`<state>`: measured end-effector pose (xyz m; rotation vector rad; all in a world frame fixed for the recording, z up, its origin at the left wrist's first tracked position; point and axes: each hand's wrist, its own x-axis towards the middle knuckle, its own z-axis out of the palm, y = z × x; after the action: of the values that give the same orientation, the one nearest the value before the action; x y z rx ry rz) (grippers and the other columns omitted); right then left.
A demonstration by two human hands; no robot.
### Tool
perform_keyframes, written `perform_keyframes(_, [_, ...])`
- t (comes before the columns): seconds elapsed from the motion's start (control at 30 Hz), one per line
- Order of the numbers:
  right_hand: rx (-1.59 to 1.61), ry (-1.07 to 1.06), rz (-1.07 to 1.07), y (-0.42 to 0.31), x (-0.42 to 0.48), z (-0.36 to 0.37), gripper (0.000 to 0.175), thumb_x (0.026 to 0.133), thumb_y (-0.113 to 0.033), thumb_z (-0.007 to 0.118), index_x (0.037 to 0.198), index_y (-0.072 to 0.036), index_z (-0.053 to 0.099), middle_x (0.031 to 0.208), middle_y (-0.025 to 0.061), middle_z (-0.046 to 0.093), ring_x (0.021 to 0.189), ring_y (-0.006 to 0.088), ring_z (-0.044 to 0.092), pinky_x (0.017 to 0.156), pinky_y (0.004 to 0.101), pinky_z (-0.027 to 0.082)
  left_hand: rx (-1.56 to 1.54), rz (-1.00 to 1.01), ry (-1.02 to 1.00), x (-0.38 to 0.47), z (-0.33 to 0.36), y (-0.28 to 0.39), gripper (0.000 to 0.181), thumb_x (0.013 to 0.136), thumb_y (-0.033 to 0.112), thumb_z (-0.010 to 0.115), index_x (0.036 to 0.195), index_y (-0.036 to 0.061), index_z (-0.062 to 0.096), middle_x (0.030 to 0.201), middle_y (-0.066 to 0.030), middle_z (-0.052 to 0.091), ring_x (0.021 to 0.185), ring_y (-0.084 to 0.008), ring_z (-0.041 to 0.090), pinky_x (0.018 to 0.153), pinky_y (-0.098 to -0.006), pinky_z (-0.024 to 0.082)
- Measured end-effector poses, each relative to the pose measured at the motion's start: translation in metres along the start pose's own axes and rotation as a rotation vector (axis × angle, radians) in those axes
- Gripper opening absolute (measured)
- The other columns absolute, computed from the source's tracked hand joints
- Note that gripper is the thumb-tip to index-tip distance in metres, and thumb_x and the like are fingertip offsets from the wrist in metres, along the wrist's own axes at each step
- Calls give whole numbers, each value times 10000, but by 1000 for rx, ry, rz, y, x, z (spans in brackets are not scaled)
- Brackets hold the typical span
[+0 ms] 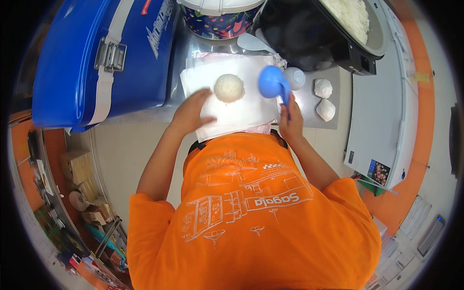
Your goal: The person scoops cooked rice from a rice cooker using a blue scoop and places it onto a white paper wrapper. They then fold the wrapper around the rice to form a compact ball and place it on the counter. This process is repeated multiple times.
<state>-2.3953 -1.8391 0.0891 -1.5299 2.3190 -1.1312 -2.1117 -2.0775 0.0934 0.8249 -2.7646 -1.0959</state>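
Note:
A domed mound of cooked rice [229, 88] sits on a stack of white wrapping paper [250, 112] in front of me. My left hand [194, 110] is at the paper's left side, fingers apart and holding nothing, close to the mound. My right hand [291, 119] grips the handle of a blue plastic scoop [270, 82], whose rounded back faces up over the paper's right edge. Right beside the scoop stands a small whitish cup or bowl [295, 78], seemingly upside down. Two white wrapped bundles [323, 88] lie farther right on the metal table [333, 121].
A large blue cooler box [141, 72] with a metal latch stands at the left. Behind the paper are a patterned container with a white lid [219, 23] and a pale rice paddle [253, 43]. A black rice cooker [297, 36] full of rice [349, 18] stands at the back right, near a white freezer [377, 119].

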Motion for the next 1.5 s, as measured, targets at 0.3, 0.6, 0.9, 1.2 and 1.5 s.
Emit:
perform_keyframes(0.3, [-359,-39,249,39,-69,-56,474,1017,-103,605,1482,-45,532,1267,230,652,1146,393,626,967,459,487,143,137,-27,-39,14,-8,198,915,178,724,1090,88,748,1267,-66,694,1236,-288,603,1042,-433,477])
perform_keyframes(0.6, [-119,-345,-73,-54,13,-4,462,917,-286,761,1338,-123,663,1412,112,589,1341,337,487,1135,499,338,40,25,77,-19,-4,13,136,960,151,646,1047,66,706,1031,-135,743,974,-345,689,870,-453,529])
perform_keyframes(0.9, [238,-474,207,-22,60,19,202,923,-206,730,1019,-31,761,1029,159,747,985,329,700,896,394,539,-309,-131,329,-10,-12,16,281,939,222,766,1143,38,708,1078,-148,747,955,-294,717,824,-354,555])
perform_keyframes(1.2, [241,-633,218,18,59,12,307,984,-306,649,1090,-32,741,1052,170,740,982,342,697,903,399,525,-252,6,124,-26,-6,-1,279,959,279,754,1088,32,759,968,-141,765,851,-250,715,779,-351,555])
perform_keyframes(1.5, [126,-388,464,14,82,46,320,990,-292,631,1070,10,700,979,216,718,933,370,680,879,416,524,-284,-416,311,14,-3,2,291,958,332,742,1046,59,787,591,-35,554,521,-120,490,529,-324,431])
